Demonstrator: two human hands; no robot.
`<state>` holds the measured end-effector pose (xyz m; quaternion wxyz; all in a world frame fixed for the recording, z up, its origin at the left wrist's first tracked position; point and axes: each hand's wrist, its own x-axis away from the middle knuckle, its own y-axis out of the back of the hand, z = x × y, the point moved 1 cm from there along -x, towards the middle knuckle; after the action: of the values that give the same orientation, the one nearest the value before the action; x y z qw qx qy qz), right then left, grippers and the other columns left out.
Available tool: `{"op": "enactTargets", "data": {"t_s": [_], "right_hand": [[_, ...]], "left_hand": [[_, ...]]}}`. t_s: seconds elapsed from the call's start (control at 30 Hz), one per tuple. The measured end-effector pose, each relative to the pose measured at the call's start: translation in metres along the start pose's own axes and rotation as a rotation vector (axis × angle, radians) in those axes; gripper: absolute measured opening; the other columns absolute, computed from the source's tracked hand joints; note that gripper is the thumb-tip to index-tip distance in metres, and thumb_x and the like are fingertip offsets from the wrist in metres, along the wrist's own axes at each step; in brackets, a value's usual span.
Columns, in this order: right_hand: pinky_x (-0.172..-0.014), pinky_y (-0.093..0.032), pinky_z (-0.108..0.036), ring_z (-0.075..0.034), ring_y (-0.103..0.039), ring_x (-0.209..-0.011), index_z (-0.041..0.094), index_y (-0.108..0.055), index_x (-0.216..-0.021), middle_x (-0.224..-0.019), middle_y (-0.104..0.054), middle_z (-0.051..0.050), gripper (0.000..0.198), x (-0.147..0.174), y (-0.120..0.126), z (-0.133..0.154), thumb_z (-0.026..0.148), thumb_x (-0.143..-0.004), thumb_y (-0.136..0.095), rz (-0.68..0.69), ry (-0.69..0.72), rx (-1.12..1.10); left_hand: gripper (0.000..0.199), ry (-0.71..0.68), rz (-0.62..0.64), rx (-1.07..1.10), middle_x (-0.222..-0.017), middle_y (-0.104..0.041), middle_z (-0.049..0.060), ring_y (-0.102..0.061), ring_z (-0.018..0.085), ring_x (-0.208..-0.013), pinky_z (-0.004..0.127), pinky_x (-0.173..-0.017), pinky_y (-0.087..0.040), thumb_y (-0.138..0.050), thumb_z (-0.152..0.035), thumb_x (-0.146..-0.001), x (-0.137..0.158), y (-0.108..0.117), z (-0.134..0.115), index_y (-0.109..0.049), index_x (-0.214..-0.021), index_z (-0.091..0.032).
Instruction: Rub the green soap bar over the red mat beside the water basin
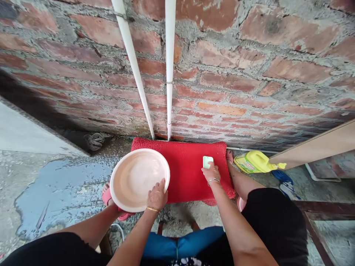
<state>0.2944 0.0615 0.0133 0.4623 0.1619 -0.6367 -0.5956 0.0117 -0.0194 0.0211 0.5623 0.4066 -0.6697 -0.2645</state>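
Note:
A wide, pale pink plastic basin (138, 173) rests over the left end of a red mat (188, 173) and overhangs its edge. My left hand (157, 194) grips the basin's near right rim, with the fingers over the inside. My right hand (212, 172) is closed on a small pale green rectangular block (207, 161) with a little hole near one corner. That block is on or just above the right part of the mat. Its underside is hidden, so I cannot tell its exact kind.
A yellow detergent jug (253, 162) lies on its side beyond the mat's right end. Water (63, 188) pools on the concrete at left. Two white pipes (169, 74) run down the brick wall. Coiled rope (94, 140) lies near the white panel (30, 129).

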Motion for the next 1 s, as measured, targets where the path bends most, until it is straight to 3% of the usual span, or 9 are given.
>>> {"op": "enactTargets", "data": {"t_s": [0.1, 0.3, 0.4, 0.47, 0.57, 0.73, 0.83, 0.9, 1.0], "right_hand": [[-0.08, -0.041, -0.028, -0.02, -0.058, -0.095, 0.027, -0.047, -0.129, -0.111, -0.052, -0.007, 0.057, 0.0, -0.001, 0.021, 0.049, -0.079, -0.058, -0.036, 0.099, -0.089], [-0.088, -0.038, -0.032, -0.021, -0.055, -0.098, 0.033, -0.048, -0.129, -0.115, -0.05, -0.006, 0.055, 0.007, -0.024, 0.145, 0.048, -0.078, -0.061, 0.066, 0.559, 0.003], [-0.088, -0.037, -0.034, -0.023, -0.053, -0.102, 0.033, -0.05, -0.127, -0.116, -0.049, -0.007, 0.052, -0.004, -0.026, 0.164, 0.045, -0.077, -0.061, 0.081, 0.645, 0.065], [-0.087, -0.037, -0.033, -0.023, -0.053, -0.101, 0.033, -0.051, -0.127, -0.116, -0.049, -0.007, 0.053, -0.02, -0.02, 0.149, 0.046, -0.077, -0.061, 0.074, 0.614, 0.086], [-0.086, -0.038, -0.032, -0.022, -0.054, -0.099, 0.031, -0.05, -0.129, -0.114, -0.05, -0.007, 0.055, -0.05, 0.001, 0.093, 0.046, -0.077, -0.061, 0.024, 0.462, 0.083], [-0.086, -0.04, -0.03, -0.021, -0.056, -0.101, 0.029, -0.05, -0.129, -0.113, -0.052, -0.008, 0.057, -0.086, 0.043, -0.028, 0.042, -0.075, -0.064, -0.061, 0.049, -0.018], [-0.083, -0.043, -0.034, -0.024, -0.056, -0.1, 0.025, -0.05, -0.128, -0.113, -0.053, -0.01, 0.057, -0.09, 0.059, -0.079, 0.04, -0.075, -0.063, -0.102, -0.188, -0.092], [-0.08, -0.044, -0.038, -0.026, -0.057, -0.097, 0.019, -0.049, -0.128, -0.11, -0.054, -0.014, 0.056, -0.086, 0.063, -0.092, 0.042, -0.079, -0.058, -0.126, -0.287, -0.112], [-0.083, -0.044, -0.035, -0.024, -0.057, -0.099, 0.018, -0.048, -0.129, -0.111, -0.053, -0.014, 0.056, -0.071, 0.054, -0.074, 0.046, -0.081, -0.055, -0.151, -0.224, -0.144]], "left_hand": [[0.056, 0.006, -0.024, -0.034, -0.123, -0.056, 0.013, -0.057, 0.024, -0.107, 0.038, -0.086, -0.043, -0.044, -0.029, -0.089, -0.001, -0.001, -0.001, -0.034, -0.143, -0.02], [0.056, 0.009, -0.044, -0.054, -0.12, -0.058, 0.012, -0.058, 0.023, -0.104, 0.035, -0.083, -0.044, -0.043, -0.025, -0.088, -0.002, -0.001, -0.001, -0.036, -0.143, -0.021], [0.055, 0.011, -0.057, -0.06, -0.119, -0.058, 0.011, -0.059, 0.022, -0.101, 0.035, -0.08, -0.045, -0.043, -0.026, -0.088, -0.003, -0.003, -0.001, -0.037, -0.143, -0.022], [0.054, 0.012, -0.065, -0.064, -0.119, -0.058, 0.011, -0.06, 0.022, -0.101, 0.034, -0.079, -0.045, -0.042, -0.026, -0.088, -0.003, -0.003, -0.001, -0.037, -0.142, -0.023], [0.053, 0.014, -0.061, -0.059, -0.119, -0.058, 0.01, -0.059, 0.022, -0.102, 0.034, -0.079, -0.044, -0.042, -0.026, -0.089, -0.004, -0.004, 0.0, -0.037, -0.142, -0.023], [0.053, 0.013, -0.061, -0.059, -0.12, -0.058, 0.011, -0.059, 0.023, -0.102, 0.036, -0.081, -0.044, -0.04, -0.027, -0.089, -0.004, -0.006, 0.002, -0.037, -0.142, -0.023], [0.053, 0.015, -0.058, -0.046, -0.125, -0.056, 0.012, -0.058, 0.024, -0.105, 0.037, -0.083, -0.044, -0.04, -0.027, -0.089, -0.004, -0.005, 0.001, -0.037, -0.142, -0.022], [0.054, 0.023, -0.055, -0.041, -0.125, -0.056, 0.012, -0.058, 0.024, -0.106, 0.038, -0.084, -0.044, -0.039, -0.027, -0.089, -0.003, -0.003, 0.0, -0.037, -0.143, -0.022], [0.054, 0.033, -0.041, -0.039, -0.124, -0.057, 0.013, -0.058, 0.024, -0.105, 0.037, -0.084, -0.045, -0.039, -0.028, -0.089, -0.002, 0.001, -0.003, -0.036, -0.143, -0.021]]}}
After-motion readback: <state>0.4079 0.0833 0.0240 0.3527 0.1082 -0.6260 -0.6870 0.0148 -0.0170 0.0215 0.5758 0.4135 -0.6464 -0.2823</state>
